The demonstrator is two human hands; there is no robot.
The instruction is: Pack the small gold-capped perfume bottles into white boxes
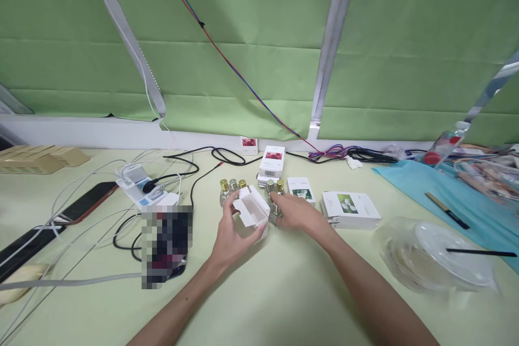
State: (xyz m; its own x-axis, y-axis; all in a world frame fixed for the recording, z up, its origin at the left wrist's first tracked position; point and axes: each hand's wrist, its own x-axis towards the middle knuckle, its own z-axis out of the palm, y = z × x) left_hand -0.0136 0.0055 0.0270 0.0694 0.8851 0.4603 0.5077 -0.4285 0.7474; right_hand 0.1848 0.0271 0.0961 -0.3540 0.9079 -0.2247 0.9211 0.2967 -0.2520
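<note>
White box (254, 207) (open) in left hand (233, 238); right hand (299, 211) touches bottles (270, 189).

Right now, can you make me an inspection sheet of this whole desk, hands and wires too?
Surface: pale yellow-green table, most things along its back and sides.
Job's things: open white box; small bottles with gold or silver caps; printed boxes.
Clutter: dark flat gadget, plastic-wrapped tub, blue cloth, tilted drink bottle.
Grips: left hand around the open white box; right hand at the bottles, exact hold hidden.
Cables: white cables tangled at left; black coil at back right.
Surroundings: green curtain behind the table; other people, nothing seen.
</note>
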